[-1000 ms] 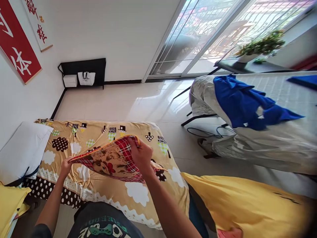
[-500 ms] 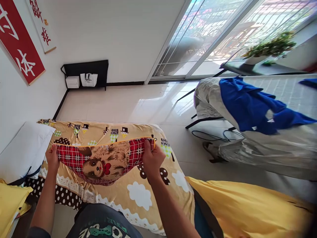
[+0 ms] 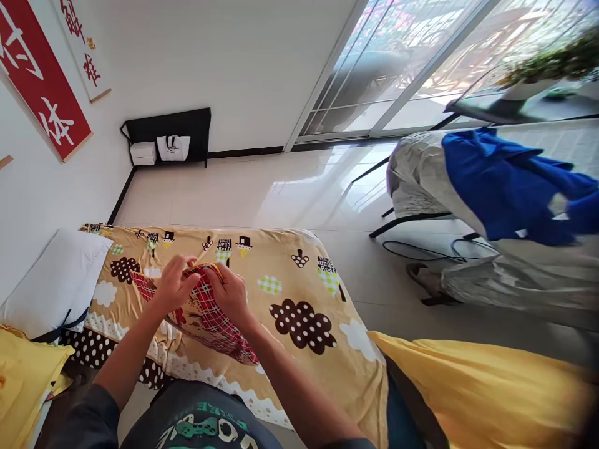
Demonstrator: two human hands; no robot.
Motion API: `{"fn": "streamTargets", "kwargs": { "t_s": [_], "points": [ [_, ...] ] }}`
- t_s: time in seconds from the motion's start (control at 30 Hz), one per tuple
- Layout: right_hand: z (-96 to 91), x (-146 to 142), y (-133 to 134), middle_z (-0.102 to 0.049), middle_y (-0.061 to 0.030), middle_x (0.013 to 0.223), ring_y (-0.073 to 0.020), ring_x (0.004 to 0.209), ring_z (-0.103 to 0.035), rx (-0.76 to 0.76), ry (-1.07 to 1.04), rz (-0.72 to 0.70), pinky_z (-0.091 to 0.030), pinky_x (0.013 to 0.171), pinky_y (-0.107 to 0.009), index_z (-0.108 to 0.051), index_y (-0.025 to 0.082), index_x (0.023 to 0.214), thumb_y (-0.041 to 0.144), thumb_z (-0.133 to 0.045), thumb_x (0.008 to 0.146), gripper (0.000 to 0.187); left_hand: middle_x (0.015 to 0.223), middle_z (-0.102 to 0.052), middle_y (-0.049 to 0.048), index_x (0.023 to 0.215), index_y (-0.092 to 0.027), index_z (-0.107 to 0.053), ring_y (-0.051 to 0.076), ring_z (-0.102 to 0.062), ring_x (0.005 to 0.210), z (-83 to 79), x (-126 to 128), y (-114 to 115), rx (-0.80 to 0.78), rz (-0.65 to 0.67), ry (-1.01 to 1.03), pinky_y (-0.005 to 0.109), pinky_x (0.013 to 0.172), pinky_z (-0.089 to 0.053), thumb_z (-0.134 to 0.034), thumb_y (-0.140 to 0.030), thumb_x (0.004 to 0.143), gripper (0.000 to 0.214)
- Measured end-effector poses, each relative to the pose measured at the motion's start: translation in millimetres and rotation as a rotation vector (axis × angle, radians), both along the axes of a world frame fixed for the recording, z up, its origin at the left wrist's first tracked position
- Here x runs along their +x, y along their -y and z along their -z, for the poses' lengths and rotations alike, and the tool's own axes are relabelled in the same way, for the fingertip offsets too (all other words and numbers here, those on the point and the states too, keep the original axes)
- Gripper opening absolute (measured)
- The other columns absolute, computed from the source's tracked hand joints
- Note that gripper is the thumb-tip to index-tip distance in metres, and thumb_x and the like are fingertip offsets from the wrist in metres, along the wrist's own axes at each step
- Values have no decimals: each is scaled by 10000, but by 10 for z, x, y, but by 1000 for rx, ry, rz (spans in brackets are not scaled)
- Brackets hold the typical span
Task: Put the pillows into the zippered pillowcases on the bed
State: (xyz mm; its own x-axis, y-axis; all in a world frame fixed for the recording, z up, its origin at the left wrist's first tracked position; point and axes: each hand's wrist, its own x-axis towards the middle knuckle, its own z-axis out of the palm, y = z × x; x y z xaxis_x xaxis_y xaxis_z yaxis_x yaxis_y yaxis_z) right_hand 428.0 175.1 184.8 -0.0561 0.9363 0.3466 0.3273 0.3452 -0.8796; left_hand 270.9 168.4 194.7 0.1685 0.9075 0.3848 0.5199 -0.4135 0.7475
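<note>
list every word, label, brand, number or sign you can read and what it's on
"体" on the red banner; character above uncertain
"解" and "难" on the white scroll
"cham" on the bedspread, repeated; neighbouring lines unclear
Shirt: green letters, partly hidden, unreadable
White bag: print too small

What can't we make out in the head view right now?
Head view:
- Cloth: full print, hidden by folds and the left hand.
- Right hand: some fingertips, hidden by the cloth.
- Blue fabric: far end, cut off by the right edge.
- Plant: blurred, cut off there too.
- Bag: small lettering, too small to read.
</note>
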Motion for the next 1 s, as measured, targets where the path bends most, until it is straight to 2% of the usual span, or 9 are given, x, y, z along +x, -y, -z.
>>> {"fn": "streamTargets", "kwargs": {
  "t_s": [0.1, 0.23, 0.3, 0.4, 0.5, 0.6, 0.7, 0.87, 1.0],
  "points": [
    [-104, 53, 29, -599, 7, 642, -126, 578, -488, 50, 24, 65, -378, 600, -243, -569, 220, 747, 464, -440, 925, 328, 688, -546, 16, 739, -205, -508, 143, -485, 642, 2, 244, -18, -8, 24, -15, 278, 636, -391, -368, -477, 976, 387],
    [-61, 294, 59, -599, 4, 645, -134, 578, -488, 81, 84, 103, -377, 601, -252, -597, 220, 767, 512, -503, 898, 334, 620, -503, -7, 694, -204, -465, 118, -427, 566, -43, 338, -75, 124, 14, 19, 265, 570, -335, -376, -432, 987, 381],
    [120, 478, 78, -577, 2, 620, -138, 576, -478, 55, 158, 7, -372, 593, -260, -584, 215, 680, 554, -565, 855, 382, 612, -492, -9, 701, -202, -474, 114, -427, 559, -150, 338, -100, 194, -11, 34, 258, 559, -332, -379, -414, 989, 370],
    [553, 759, 116, -609, -20, 661, -157, 618, -521, -25, 199, -138, -398, 614, -276, -635, 212, 661, 585, -565, 852, 425, 602, -491, -10, 703, -198, -505, 111, -435, 556, -386, 274, -125, 262, -64, 37, 250, 557, -344, -387, -437, 984, 387],
    [975, 902, 141, -640, -33, 657, -171, 602, -551, -79, 166, -125, -414, 597, -293, -714, 223, 741, 609, -485, 889, 472, 595, -507, -9, 712, -193, -540, 109, -449, 554, -624, 158, -132, 349, -138, 18, 240, 567, -366, -398, -444, 979, 393],
    [1176, 840, 127, -667, -54, 669, -196, 646, -589, -58, 142, -96, -434, 633, -315, -714, 221, 726, 603, -445, 906, 501, 604, -541, -6, 730, -185, -570, 103, -481, 565, -802, 18, -115, 467, -159, -72, 227, 579, -384, -437, -391, 971, 344],
    [1151, 672, 97, -698, -62, 763, -200, 731, -608, -26, 108, -72, -451, 716, -324, -701, 216, 792, 536, -443, 934, 435, 573, -530, -19, 702, -179, -570, 92, -464, 534, -943, -156, -64, 573, -281, -128, 220, 552, -371, -469, -381, 959, 342],
    [951, 434, 70, -680, -69, 877, -193, 827, -606, 16, 37, -34, -461, 766, -311, -631, 205, 922, 458, -417, 969, 335, 615, -541, -16, 694, -173, -562, 103, -471, 568, -1236, -471, 122, 784, -667, -21, 247, 565, -372, -479, -454, 944, 385],
    [902, 415, -28, -658, -63, 870, -191, 803, -586, 139, 147, -256, -454, 738, -301, -601, 206, 898, 471, -551, 901, 269, 593, -461, -32, 631, -184, -487, 109, -455, 558, -1460, -701, 288, 864, -884, 55, 271, 564, -367, -499, -565, 903, 469]
  ]
}}
